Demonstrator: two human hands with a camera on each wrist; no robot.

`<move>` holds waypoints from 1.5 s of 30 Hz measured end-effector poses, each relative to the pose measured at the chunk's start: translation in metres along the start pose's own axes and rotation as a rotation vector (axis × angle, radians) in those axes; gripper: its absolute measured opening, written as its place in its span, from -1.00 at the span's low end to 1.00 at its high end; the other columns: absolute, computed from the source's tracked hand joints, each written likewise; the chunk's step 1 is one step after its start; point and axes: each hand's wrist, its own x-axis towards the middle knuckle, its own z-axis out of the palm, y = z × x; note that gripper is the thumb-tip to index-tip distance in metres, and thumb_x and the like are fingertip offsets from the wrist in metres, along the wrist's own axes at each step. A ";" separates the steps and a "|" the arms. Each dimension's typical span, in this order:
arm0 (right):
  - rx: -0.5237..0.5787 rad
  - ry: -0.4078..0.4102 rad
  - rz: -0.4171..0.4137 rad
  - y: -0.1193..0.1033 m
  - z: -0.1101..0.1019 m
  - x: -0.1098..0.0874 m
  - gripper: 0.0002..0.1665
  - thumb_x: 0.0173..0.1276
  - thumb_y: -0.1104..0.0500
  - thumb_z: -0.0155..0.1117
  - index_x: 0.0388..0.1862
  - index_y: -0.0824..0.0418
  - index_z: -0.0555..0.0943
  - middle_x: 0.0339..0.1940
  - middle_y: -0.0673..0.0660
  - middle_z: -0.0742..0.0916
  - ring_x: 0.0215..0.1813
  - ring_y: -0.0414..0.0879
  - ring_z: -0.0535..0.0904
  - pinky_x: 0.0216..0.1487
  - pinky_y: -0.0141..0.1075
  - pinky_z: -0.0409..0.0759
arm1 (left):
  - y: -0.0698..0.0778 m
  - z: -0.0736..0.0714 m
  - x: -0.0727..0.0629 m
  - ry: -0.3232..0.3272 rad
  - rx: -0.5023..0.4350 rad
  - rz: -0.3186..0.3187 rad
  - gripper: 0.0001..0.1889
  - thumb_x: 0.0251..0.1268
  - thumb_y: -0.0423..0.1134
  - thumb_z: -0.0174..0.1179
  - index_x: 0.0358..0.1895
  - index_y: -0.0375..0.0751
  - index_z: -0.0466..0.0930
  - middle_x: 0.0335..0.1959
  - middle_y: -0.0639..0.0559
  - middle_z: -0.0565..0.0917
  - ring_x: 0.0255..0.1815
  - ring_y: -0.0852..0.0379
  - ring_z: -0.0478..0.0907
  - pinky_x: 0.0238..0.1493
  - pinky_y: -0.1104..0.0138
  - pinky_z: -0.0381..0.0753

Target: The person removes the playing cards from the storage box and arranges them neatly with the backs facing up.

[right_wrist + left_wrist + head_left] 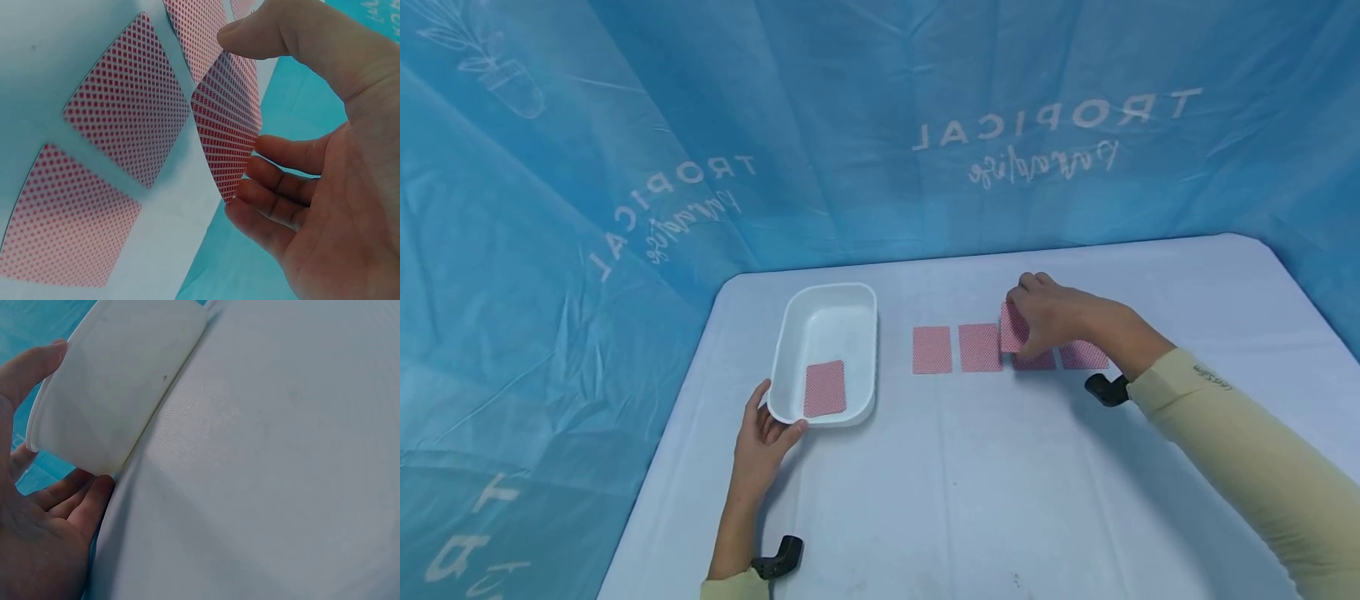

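Note:
My right hand [1051,315] pinches a red-and-white patterned playing card [1012,330] between thumb and fingers, lifted over the row on the table. In the right wrist view the held card [219,137] is bowed, thumb on one edge and fingertips on the opposite one. Several matching playing cards [932,350] lie pattern side up in that row, two of them partly covered by my right hand and its card. My left hand [762,450] grips the near left corner of a white tub [870,350], thumb at the rim. Inside the tub lies another playing card [825,389].
A white cloth [955,483] covers the table. Blue curtains [850,150] with mirrored lettering hang behind it and along its left side. Black wrist devices [1107,390] sit on both wrists, under pale yellow sleeves [1232,442].

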 end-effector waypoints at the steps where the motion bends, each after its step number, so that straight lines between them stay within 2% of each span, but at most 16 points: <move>1: 0.003 0.001 0.002 0.001 -0.001 -0.002 0.02 -0.11 -0.08 0.51 0.25 0.42 0.35 0.02 0.22 0.42 0.09 0.11 0.28 0.02 0.01 0.51 | 0.000 0.000 0.000 -0.001 -0.001 0.003 -0.07 0.07 -0.21 0.45 0.49 0.09 0.07 0.33 -0.06 0.36 0.31 -0.02 0.37 0.09 0.39 0.51; 12: -0.017 0.003 0.017 0.010 0.001 -0.013 0.01 -0.14 -0.08 0.53 0.24 0.40 0.37 -0.02 0.20 0.44 0.04 0.10 0.29 -0.04 0.00 0.58 | -0.002 0.001 0.000 -0.003 0.004 0.007 -0.07 0.07 -0.21 0.45 0.48 0.15 0.08 0.33 -0.06 0.36 0.31 -0.02 0.38 0.07 0.40 0.52; 23: -0.036 0.002 0.090 0.032 0.007 -0.023 0.07 -0.25 -0.10 0.60 0.21 0.39 0.39 -0.01 0.21 0.45 0.07 0.13 0.30 0.00 0.08 0.56 | -0.003 0.005 0.000 -0.003 -0.003 0.009 -0.07 0.09 -0.27 0.43 0.49 0.05 0.06 0.33 -0.14 0.35 0.30 -0.11 0.38 0.05 0.40 0.53; 27: -0.037 0.015 0.093 0.038 0.009 -0.028 0.09 -0.25 -0.13 0.60 0.21 0.41 0.39 -0.01 0.23 0.45 0.07 0.14 0.30 -0.02 0.06 0.56 | -0.003 0.006 0.000 -0.009 -0.016 0.009 -0.08 0.09 -0.26 0.44 0.49 0.08 0.07 0.33 -0.10 0.36 0.29 -0.06 0.39 0.06 0.40 0.53; 33: -0.041 0.027 0.116 0.045 0.009 -0.038 0.04 -0.26 -0.06 0.59 0.18 0.41 0.41 -0.03 0.23 0.46 0.05 0.15 0.31 -0.07 0.07 0.59 | -0.002 0.007 0.000 -0.025 -0.033 -0.005 -0.07 0.09 -0.27 0.43 0.49 0.08 0.06 0.32 -0.08 0.36 0.30 -0.04 0.38 0.07 0.39 0.53; 39: -0.015 0.060 0.113 0.055 0.011 -0.041 0.05 -0.29 -0.03 0.61 0.16 0.44 0.41 -0.05 0.24 0.47 0.03 0.14 0.32 -0.15 0.04 0.61 | 0.006 -0.001 0.001 -0.018 -0.001 -0.014 -0.06 0.09 -0.28 0.43 0.50 0.01 0.03 0.33 -0.14 0.34 0.31 -0.08 0.36 0.09 0.41 0.50; 45: -0.004 0.046 0.128 0.064 0.012 -0.052 0.11 -0.32 -0.07 0.64 0.16 0.48 0.38 -0.05 0.28 0.46 0.02 0.19 0.32 -0.19 0.05 0.61 | 0.003 -0.003 0.001 -0.025 -0.010 -0.005 -0.07 0.09 -0.29 0.43 0.49 0.08 0.05 0.32 -0.10 0.34 0.31 -0.04 0.36 0.09 0.42 0.50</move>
